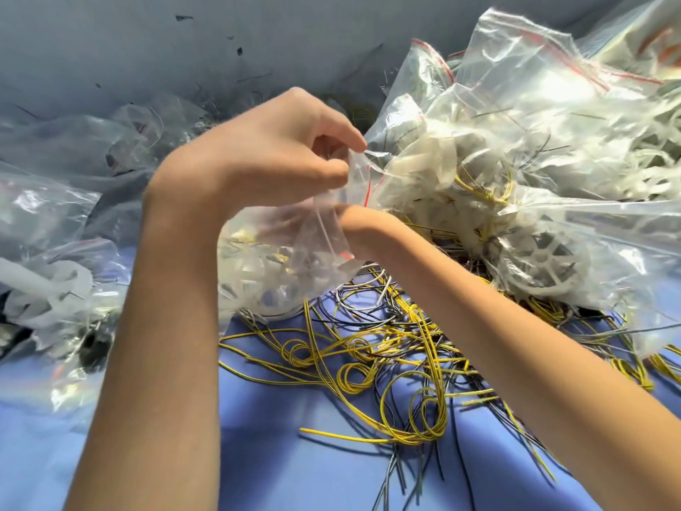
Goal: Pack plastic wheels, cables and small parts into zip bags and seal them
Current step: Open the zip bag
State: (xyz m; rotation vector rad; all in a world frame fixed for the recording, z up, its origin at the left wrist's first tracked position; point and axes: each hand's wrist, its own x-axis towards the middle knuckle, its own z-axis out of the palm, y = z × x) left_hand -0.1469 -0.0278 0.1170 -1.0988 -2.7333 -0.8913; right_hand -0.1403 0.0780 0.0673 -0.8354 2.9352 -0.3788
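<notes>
A clear zip bag (280, 267) with a red seal line hangs in the middle of the view, holding white plastic wheels and bits of cable. My left hand (272, 156) pinches the bag's top edge between thumb and fingers. My right hand (363, 230) is mostly hidden behind and inside the bag's mouth; only its wrist and heel show, so its grip cannot be made out. Below the bag lies a tangle of yellow, grey and black cables (398, 359) on the blue surface (294, 470).
A heap of filled zip bags (534, 149) with white wheels rises at the right. More filled bags (55, 260) lie at the left. A grey wall (184, 49) stands behind.
</notes>
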